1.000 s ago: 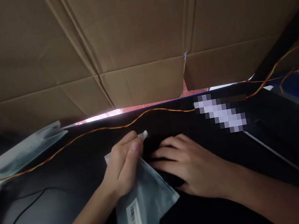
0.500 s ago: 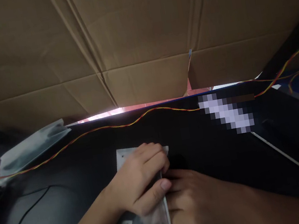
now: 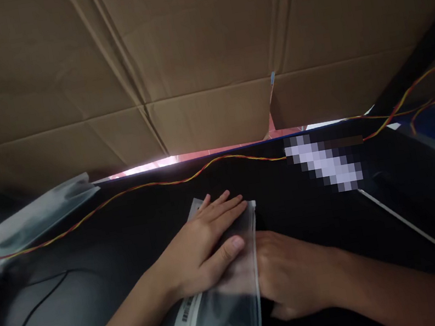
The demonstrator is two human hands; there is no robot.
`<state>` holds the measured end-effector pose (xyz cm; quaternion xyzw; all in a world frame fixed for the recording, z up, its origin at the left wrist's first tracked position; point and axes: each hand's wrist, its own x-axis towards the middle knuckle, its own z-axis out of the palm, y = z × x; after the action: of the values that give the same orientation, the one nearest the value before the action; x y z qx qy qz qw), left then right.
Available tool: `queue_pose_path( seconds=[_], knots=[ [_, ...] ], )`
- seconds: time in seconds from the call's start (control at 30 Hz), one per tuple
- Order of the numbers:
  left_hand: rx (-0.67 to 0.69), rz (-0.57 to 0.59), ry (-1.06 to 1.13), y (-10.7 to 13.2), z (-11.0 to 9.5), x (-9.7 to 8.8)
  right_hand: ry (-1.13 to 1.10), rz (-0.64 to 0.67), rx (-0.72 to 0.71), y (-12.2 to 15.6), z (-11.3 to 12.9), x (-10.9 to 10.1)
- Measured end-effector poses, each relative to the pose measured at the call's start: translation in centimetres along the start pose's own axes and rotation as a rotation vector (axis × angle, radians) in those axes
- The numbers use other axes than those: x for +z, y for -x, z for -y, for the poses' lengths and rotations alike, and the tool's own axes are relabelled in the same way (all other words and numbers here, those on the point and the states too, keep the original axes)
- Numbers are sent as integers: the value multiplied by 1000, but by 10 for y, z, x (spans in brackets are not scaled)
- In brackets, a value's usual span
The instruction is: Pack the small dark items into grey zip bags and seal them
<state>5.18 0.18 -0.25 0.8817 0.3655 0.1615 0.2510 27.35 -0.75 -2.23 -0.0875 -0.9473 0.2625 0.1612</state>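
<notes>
A frosted zip bag [image 3: 231, 322] with a white barcode label [image 3: 188, 318] lies on the black tabletop in front of me, its zip edge facing right. My left hand [image 3: 208, 242] rests flat on top of the bag with the fingers stretched out and the thumb apart. At the zip edge is my right hand [image 3: 288, 273], its knuckles bent. Its fingers pass behind the frosted film, inside or under the bag; I cannot tell which, nor whether they hold anything.
Brown cardboard [image 3: 200, 60] stands across the back. A twisted red-and-yellow wire [image 3: 162, 183] runs along the table's rear edge. Another plastic bag [image 3: 42, 212] lies at left, near a thin black cable [image 3: 30, 314]. On the right are a pixelated pale object [image 3: 324, 164] and a thin rod [image 3: 416, 230].
My left hand has flattened from curled fingers to outstretched ones. The bag has turned and its zip edge has shifted right. My right hand's fingers are now behind the film.
</notes>
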Motion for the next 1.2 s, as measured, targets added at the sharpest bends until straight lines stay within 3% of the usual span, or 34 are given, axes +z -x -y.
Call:
queue_pose_path(
  seconds=[0.17,0.23,0.33,0.4,0.5,0.6,0.67,0.77,0.87,0.97,1.07,1.2],
  knots=[
    [-37,-113,-62,-3,-18,9,-79,-334,181,-18,8,18],
    [-18,-115,-41,-2,-20,8,-68,-279,115,-19,10,15],
    [23,-36,67,1,-16,2,-31,-24,-86,-13,14,5],
    [16,7,113,4,-12,-1,-21,59,-140,-10,17,3],
    [-15,-1,89,3,-12,-1,-22,-13,-78,-13,18,7],
    [-95,-130,63,0,-20,4,-61,-230,72,-21,14,9],
    [-150,-209,75,-3,-27,7,-115,-298,103,-22,10,6],
    [-154,-222,105,-4,-28,8,-176,-185,51,-12,7,-7],
    [-140,-199,105,-4,-17,3,-216,-99,108,4,6,-27],
    [-156,-176,36,-3,2,-4,-221,-111,173,17,-1,-48],
    [-196,-186,-58,0,16,-9,-86,-181,221,24,-14,-64],
    [-189,-130,-163,3,20,-11,109,-197,387,26,-27,-62]
  ],
)
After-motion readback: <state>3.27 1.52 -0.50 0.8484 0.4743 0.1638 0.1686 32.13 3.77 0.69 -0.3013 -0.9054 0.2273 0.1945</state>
